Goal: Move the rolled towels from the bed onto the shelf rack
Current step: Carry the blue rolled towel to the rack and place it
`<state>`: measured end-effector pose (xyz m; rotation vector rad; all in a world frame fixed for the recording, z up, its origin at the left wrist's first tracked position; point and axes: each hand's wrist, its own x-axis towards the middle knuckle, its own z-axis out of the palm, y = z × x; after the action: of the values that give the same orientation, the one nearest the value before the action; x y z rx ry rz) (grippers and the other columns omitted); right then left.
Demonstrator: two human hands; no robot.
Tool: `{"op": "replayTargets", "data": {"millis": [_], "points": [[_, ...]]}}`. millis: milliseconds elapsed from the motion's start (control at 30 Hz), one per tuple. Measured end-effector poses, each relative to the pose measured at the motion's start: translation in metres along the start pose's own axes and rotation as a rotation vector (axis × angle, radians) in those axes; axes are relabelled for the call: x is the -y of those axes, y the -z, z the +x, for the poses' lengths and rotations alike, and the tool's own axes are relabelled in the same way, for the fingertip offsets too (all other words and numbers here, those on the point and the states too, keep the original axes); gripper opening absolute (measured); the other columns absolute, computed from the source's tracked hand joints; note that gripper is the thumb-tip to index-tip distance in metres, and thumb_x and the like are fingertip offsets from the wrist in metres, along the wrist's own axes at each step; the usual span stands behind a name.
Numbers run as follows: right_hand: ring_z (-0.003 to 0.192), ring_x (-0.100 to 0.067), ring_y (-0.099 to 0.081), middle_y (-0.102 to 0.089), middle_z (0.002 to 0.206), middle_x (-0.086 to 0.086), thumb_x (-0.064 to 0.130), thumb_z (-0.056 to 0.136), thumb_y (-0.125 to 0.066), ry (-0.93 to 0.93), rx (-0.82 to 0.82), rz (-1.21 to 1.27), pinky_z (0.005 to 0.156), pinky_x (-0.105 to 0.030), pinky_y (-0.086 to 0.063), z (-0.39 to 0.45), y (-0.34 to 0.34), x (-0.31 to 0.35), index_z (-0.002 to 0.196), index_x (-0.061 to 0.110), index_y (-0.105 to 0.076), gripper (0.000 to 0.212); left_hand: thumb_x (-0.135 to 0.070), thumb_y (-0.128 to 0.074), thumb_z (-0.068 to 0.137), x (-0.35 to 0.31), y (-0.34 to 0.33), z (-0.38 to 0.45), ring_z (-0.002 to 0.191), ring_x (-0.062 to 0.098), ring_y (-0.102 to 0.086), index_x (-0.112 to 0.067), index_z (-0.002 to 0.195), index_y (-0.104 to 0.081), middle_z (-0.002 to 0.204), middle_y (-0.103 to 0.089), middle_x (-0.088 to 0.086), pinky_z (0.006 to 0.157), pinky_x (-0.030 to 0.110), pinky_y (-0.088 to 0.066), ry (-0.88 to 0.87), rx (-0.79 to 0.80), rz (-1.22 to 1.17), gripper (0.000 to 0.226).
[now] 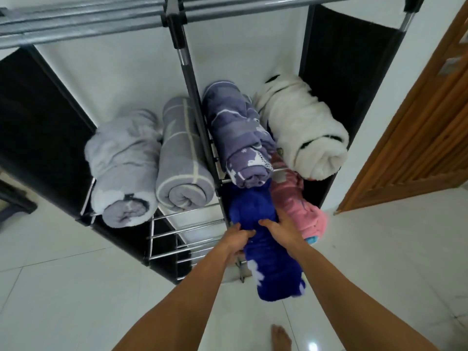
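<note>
- Nearest the lens: two bare forearms reaching forward and down, a bare foot [280,335] on the white tiled floor [63,287] between them.
- Left hand [238,236] curled shut on the left flank of the blue rolled towel [268,252]; right hand [281,230] clamped on its right flank, thumb over the top.
- Gripped from both sides, probably to keep the roll from unwinding while sliding it endwise onto the lower tier.
- Far end of the blue roll already tucked under the upper tier, near end overhanging the front edge of the shelf rack [192,239], so not yet seated.
- Pink rolled towel [296,206] just beside on the right, touching; little sideways room there.
- Open chrome bars to the left of the centre post, free on the lower tier.
- Upper tier full across: pale grey roll [121,168], striped grey roll [182,160], purple patterned roll [238,138], white fluffy roll [304,127], ends at the front edge.
- Wooden door [417,122] well apart at right; bed out of sight.
</note>
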<state>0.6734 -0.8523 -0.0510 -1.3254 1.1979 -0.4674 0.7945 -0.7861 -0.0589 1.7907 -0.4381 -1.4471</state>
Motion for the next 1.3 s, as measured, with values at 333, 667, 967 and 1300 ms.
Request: {"op": "replayTargets", "data": {"millis": [333, 667, 967, 1300], "points": [[0.131, -0.027, -0.048, -0.046, 0.148, -0.006, 0.021, 0.087, -0.064, -0.124, 0.001, 0.101, 0.106, -0.035, -0.041, 0.071, 0.002, 0.013, 0.149, 0.016, -0.034, 0.069, -0.017, -0.059, 0.091, -0.035, -0.006, 0.059, 0.100, 0.023, -0.064, -0.019, 0.143, -0.039, 0.129, -0.061, 0.010, 0.089, 0.035, -0.055, -0.036, -0.108, -0.063, 0.056], [0.137, -0.026, -0.041, -0.039, 0.153, -0.006, 0.014, 0.091, -0.058, -0.186, 0.086, -0.087, 0.105, -0.029, -0.036, 0.109, -0.001, 0.003, 0.150, 0.015, -0.031, 0.065, -0.036, -0.065, 0.065, -0.025, -0.002, 0.103, 0.115, 0.025, -0.060, -0.026, 0.143, -0.040, 0.139, -0.056, 0.006, 0.101, 0.042, -0.050, -0.064, -0.132, 0.184, 0.082], [0.143, -0.028, -0.034, -0.026, 0.160, -0.006, 0.008, 0.093, -0.047, -0.210, 0.272, -0.437, 0.114, -0.033, -0.033, 0.095, -0.013, -0.026, 0.155, 0.022, -0.017, 0.070, -0.018, -0.062, 0.087, 0.005, -0.008, 0.080, 0.135, 0.027, -0.043, -0.027, 0.153, 0.004, 0.158, -0.027, 0.007, 0.105, 0.029, -0.042, 0.004, -0.040, 0.668, 0.094], [0.135, -0.030, -0.045, -0.043, 0.149, -0.015, 0.019, 0.091, -0.056, -0.175, 0.198, -0.585, 0.111, -0.033, -0.037, 0.108, -0.024, -0.047, 0.146, 0.003, -0.034, 0.061, -0.014, -0.057, 0.078, 0.035, -0.016, 0.117, 0.114, 0.032, -0.059, -0.016, 0.138, -0.042, 0.131, -0.059, 0.012, 0.098, 0.040, -0.050, -0.089, -0.366, 0.282, 0.062]]}}
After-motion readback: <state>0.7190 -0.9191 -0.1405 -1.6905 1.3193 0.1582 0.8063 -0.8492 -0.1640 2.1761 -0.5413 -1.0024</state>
